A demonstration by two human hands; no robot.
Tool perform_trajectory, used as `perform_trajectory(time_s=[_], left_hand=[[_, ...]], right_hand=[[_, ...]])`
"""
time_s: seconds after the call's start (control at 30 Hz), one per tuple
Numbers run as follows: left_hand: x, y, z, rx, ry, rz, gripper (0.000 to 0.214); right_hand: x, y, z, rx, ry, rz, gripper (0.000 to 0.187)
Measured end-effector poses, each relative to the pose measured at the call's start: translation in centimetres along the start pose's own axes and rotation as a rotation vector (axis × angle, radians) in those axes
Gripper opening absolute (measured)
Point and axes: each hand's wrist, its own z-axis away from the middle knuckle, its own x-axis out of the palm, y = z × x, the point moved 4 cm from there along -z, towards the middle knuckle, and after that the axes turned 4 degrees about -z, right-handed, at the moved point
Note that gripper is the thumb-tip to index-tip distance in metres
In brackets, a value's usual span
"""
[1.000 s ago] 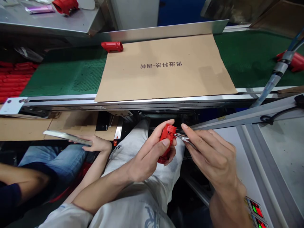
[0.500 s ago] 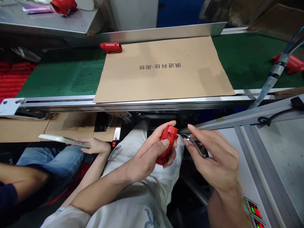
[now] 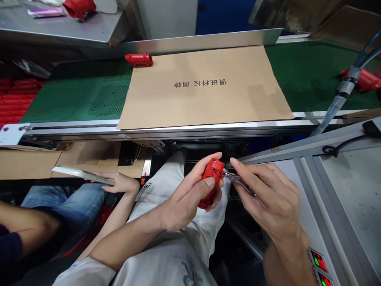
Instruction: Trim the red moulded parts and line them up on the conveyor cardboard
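Note:
My left hand [image 3: 187,194] is wrapped round a red plastic housing [image 3: 212,183], its thumb pressed on the near face. The housing stands tilted over my lap. In my right hand [image 3: 268,194] is a pair of small metal nippers [image 3: 235,177], gripped between the thumb and fingers. Their tip reaches the right side of the housing near its upper end and seems to touch it. My fingers partly hide the handles and the lower part of the housing.
Ahead runs a green conveyor belt [image 3: 110,91] with a cardboard sheet [image 3: 205,99] and a red housing [image 3: 139,60] on it. At left a co-worker's hand [image 3: 122,183] holds a phone [image 3: 81,174]. A cable bundle [image 3: 336,103] and a grey-framed machine [image 3: 351,182] stand at right.
The nippers have moved left, and their tip has come up to the housing's side. My left hand and the housing have shifted slightly right.

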Motion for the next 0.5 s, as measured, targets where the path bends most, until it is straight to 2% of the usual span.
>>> perform_trajectory(time_s=[0.2,0.33,0.4,0.5], left_hand=[[-0.6,-0.1,0.2,0.004,0.004,-0.025,0.052],[-0.7,-0.5,-0.1,-0.02,0.006,-0.037,0.055],[-0.8,-0.7,-0.3,-0.035,-0.008,-0.016,0.061],[-1.7,0.1,-0.4,-0.005,-0.009,0.028,0.069]], right_hand=[[0.2,0.1,0.1,0.037,-0.044,-0.034,0.066],[0.2,0.3,0.4,0.023,-0.038,-0.011,0.072],[0.2,0.1,0.6,-0.005,0.028,-0.031,0.073],[0.3,0.1,1.1,0.08,0.267,-0.145,0.065]])
